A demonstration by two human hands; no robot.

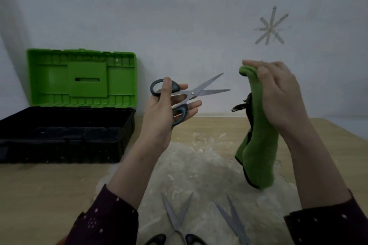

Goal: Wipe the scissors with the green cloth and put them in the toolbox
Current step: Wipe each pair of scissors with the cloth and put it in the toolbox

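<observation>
My left hand (169, 113) holds a pair of scissors (199, 92) by the dark handles, raised above the table, blades spread open and pointing right. My right hand (278, 95) is raised to the right of the blades and grips the top of the green cloth (258, 145), which hangs down with its lower end near the table. A gap separates the blade tips from the cloth. The toolbox (65, 135) stands open at the left: black base, green lid (81, 77) upright against the wall.
Two more pairs of scissors lie open on the table near me, one pair (176, 219) in the middle and another pair (233, 219) to its right. Pale shavings (191, 165) cover the wooden table. A small dark object (242, 105) shows behind the cloth.
</observation>
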